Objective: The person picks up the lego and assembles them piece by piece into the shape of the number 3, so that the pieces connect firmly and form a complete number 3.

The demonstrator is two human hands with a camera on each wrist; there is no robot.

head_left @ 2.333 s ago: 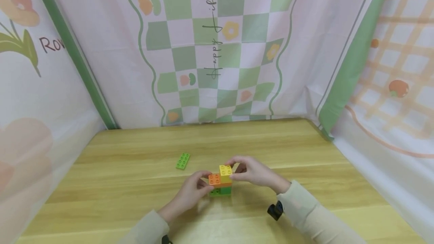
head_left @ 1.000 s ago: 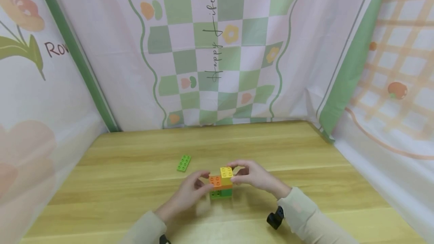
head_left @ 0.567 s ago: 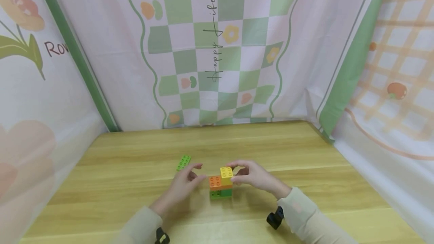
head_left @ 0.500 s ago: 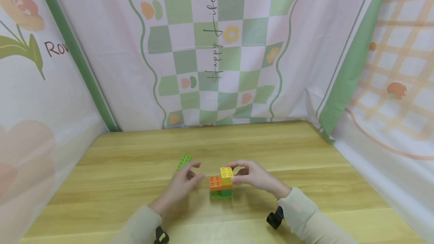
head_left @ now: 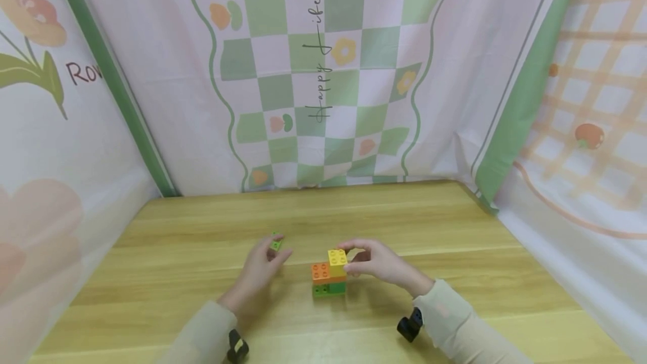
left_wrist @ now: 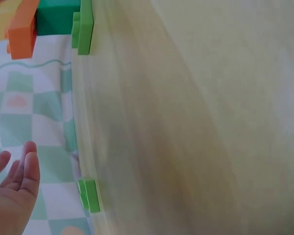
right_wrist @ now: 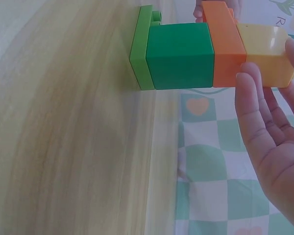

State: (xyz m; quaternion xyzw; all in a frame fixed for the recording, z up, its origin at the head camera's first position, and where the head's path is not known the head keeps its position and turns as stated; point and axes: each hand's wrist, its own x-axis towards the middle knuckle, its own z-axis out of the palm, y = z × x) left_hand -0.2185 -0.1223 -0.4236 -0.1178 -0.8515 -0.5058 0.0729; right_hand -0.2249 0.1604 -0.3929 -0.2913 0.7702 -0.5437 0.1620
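In the head view a small stack of toy building bricks stands on the table: a light green base plate (head_left: 320, 292), a dark green brick (head_left: 337, 287), an orange brick (head_left: 320, 273) and a yellow brick (head_left: 337, 263) on top. My right hand (head_left: 378, 263) pinches the yellow brick from the right; in the right wrist view its thumb and fingers (right_wrist: 250, 95) lie on either side of the brick. Left of the stack, my left hand (head_left: 256, 267) hovers with parted fingers over a loose light green plate (head_left: 276, 244), partly covering it. The left wrist view shows that plate (left_wrist: 91, 196) apart from the hand.
The wooden table (head_left: 404, 212) runs back to a hanging checked cloth (head_left: 343, 83). Further printed cloths (head_left: 596, 156) hang on the left and right sides. A black wrist camera (head_left: 410, 324) sits at the right cuff, another (head_left: 236, 347) at the left.
My left hand has let go of the orange brick and moved left and away from me, to the loose light green plate. The right hand keeps its place at the yellow brick.
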